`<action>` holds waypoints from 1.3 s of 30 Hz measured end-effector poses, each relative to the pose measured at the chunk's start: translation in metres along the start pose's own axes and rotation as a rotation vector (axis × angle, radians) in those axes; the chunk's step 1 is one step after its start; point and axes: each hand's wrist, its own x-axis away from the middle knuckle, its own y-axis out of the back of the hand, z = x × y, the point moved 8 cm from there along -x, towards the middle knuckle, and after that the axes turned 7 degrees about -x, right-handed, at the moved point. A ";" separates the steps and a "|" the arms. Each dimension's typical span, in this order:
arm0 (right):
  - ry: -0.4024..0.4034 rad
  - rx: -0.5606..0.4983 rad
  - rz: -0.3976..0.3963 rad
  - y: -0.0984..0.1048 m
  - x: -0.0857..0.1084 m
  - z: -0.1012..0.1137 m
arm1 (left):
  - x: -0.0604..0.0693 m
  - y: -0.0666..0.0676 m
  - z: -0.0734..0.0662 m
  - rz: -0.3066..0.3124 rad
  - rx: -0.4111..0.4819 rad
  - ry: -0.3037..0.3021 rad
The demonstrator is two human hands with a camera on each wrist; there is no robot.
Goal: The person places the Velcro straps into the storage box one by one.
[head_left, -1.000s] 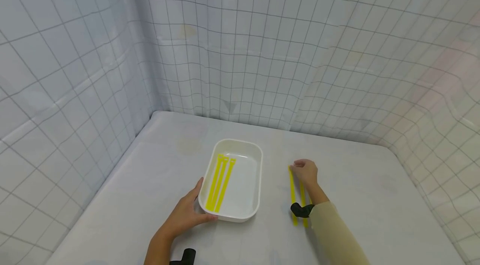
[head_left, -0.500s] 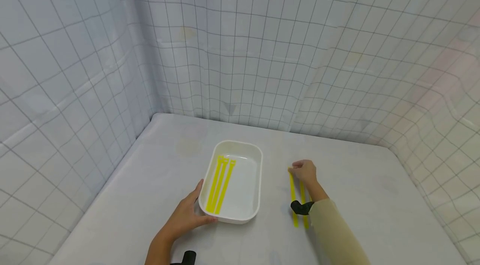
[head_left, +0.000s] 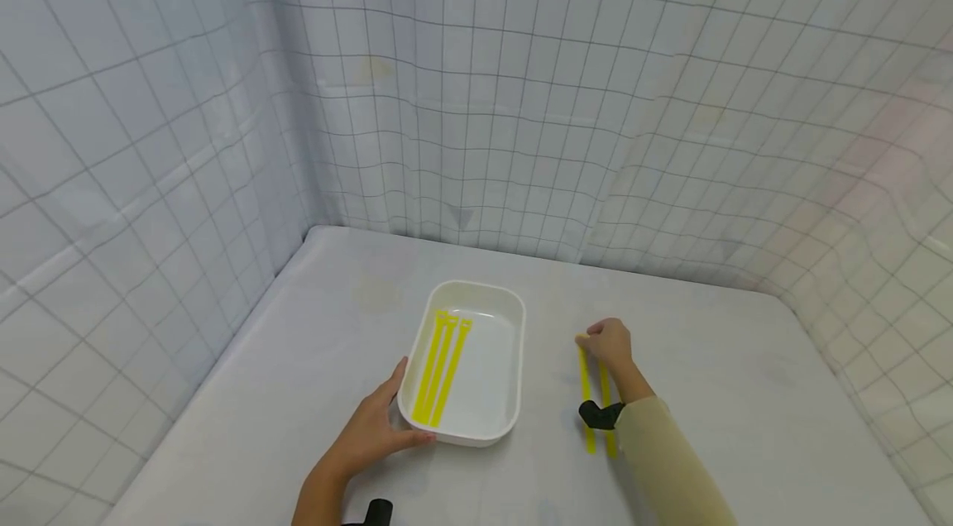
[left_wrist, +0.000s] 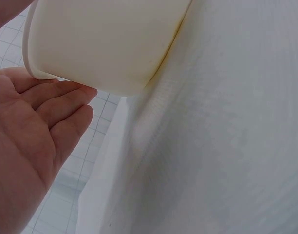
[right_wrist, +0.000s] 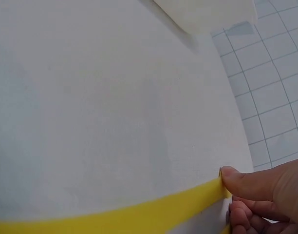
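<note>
A white rectangular tray (head_left: 487,373) sits on the table with several yellow straps (head_left: 449,377) lying lengthwise along its left side, their slotted heads at the far end. My left hand (head_left: 366,433) holds the tray's near left corner, thumb at the near rim and fingers against the left wall; in the left wrist view the fingers (left_wrist: 64,100) touch the outer wall. To the right of the tray, my right hand (head_left: 612,344) pinches the far end of a yellow strap (right_wrist: 163,210) between thumb and fingers. Another yellow strap (head_left: 605,385) lies beside it, partly hidden under the wrist.
A white cloth covers the table (head_left: 357,286). Gridded white curtains (head_left: 476,96) stand behind it and along both sides. Each wrist carries a black strap mount (head_left: 599,415).
The right hand stays at the strap's far end, its fingers shifting slightly there. The left hand and tray hold still; the head view shifts a little.
</note>
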 end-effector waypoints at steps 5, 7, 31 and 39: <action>-0.002 0.002 0.019 0.000 -0.001 -0.002 | -0.001 -0.002 0.002 -0.003 0.000 0.017; -0.004 0.003 0.018 0.000 -0.001 -0.002 | -0.001 -0.002 0.003 -0.004 -0.002 0.018; 0.050 -0.103 -0.001 0.000 0.000 -0.005 | -0.001 -0.001 0.001 0.004 -0.004 0.007; 0.031 -0.105 -0.024 0.001 0.003 -0.007 | -0.001 -0.001 0.001 -0.004 -0.001 -0.005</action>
